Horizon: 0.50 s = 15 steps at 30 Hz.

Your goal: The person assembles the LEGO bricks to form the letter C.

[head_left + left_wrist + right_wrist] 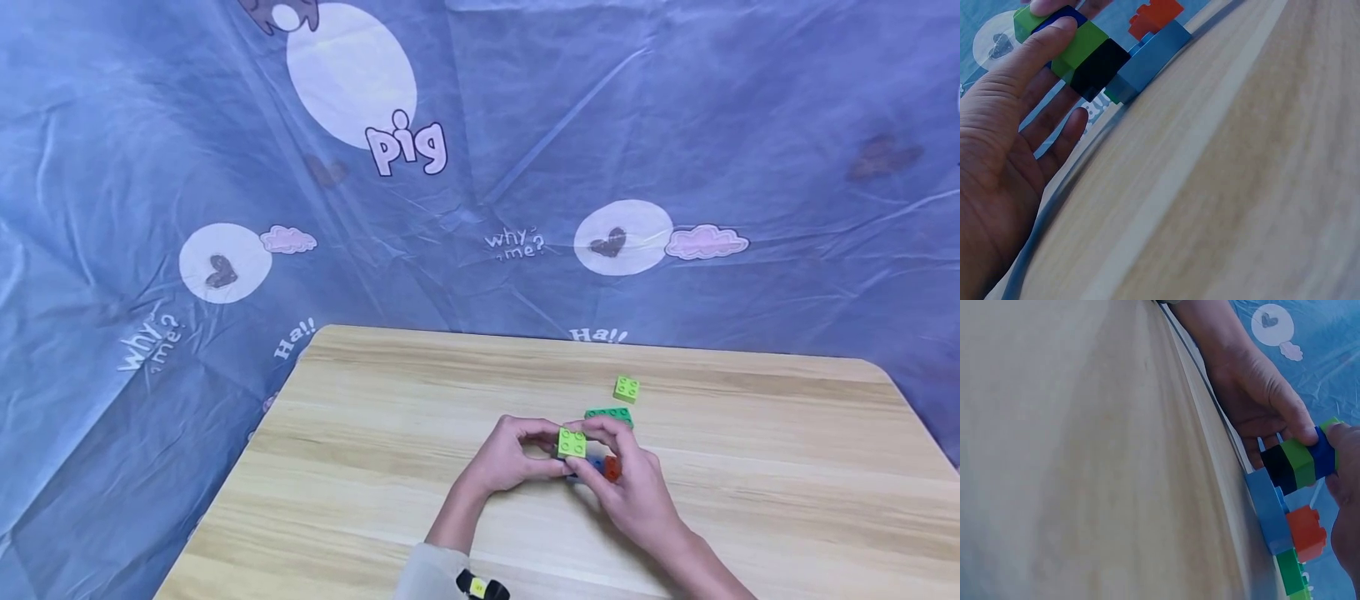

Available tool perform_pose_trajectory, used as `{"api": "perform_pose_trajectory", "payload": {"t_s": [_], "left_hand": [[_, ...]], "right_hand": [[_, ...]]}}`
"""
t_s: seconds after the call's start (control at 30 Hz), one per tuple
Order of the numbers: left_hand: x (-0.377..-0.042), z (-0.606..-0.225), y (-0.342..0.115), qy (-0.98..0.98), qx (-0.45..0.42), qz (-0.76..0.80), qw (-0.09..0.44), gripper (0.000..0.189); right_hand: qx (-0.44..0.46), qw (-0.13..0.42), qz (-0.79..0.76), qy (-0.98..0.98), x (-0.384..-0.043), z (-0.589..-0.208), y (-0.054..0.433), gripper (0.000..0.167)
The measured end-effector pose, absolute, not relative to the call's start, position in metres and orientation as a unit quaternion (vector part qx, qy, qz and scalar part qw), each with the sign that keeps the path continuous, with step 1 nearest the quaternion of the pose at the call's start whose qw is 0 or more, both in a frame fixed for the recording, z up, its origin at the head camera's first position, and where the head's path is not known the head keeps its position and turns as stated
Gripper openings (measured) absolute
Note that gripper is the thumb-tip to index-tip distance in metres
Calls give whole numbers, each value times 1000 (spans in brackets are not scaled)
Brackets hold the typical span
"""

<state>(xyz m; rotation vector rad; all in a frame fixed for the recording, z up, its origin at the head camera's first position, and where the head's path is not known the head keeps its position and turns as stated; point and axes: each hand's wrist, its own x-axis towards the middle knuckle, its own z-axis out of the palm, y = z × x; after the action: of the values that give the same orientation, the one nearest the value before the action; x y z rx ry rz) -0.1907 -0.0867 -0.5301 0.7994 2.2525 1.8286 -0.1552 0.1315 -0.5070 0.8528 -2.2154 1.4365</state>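
Both hands hold a stack of toy building bricks [1085, 55], with lime, dark blue, lime and black layers from top to bottom. My left hand [506, 454] pinches its left side, the thumb lying across the dark blue layer in the left wrist view. From the right, my right hand [633, 483] grips the stack near its lime top brick [572, 442]. Close by the black end is a light blue brick [1269, 512] on the table, bearing an orange brick [1307, 532]. Whether the stack touches the light blue brick I cannot tell.
A green brick [611, 415] lies just beyond the right hand, and a separate lime brick [627, 389] sits farther back. The wood-grain table [360, 483] ends at a blue printed cloth [465, 167] hanging behind and at the left.
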Motion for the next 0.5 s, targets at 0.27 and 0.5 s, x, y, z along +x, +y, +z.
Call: {"api": "perform_pose_trajectory", "payload": {"t_s": [0.27,0.5], "left_hand": [[-189,-530,-87,751,257,605,69,38],[-188,-531,-87,748,257,608,69,37]], "right_hand": [[319,183,521,-770,-157,-509,131,53],[311,171,516,-780,-155,-512,132,48]]}}
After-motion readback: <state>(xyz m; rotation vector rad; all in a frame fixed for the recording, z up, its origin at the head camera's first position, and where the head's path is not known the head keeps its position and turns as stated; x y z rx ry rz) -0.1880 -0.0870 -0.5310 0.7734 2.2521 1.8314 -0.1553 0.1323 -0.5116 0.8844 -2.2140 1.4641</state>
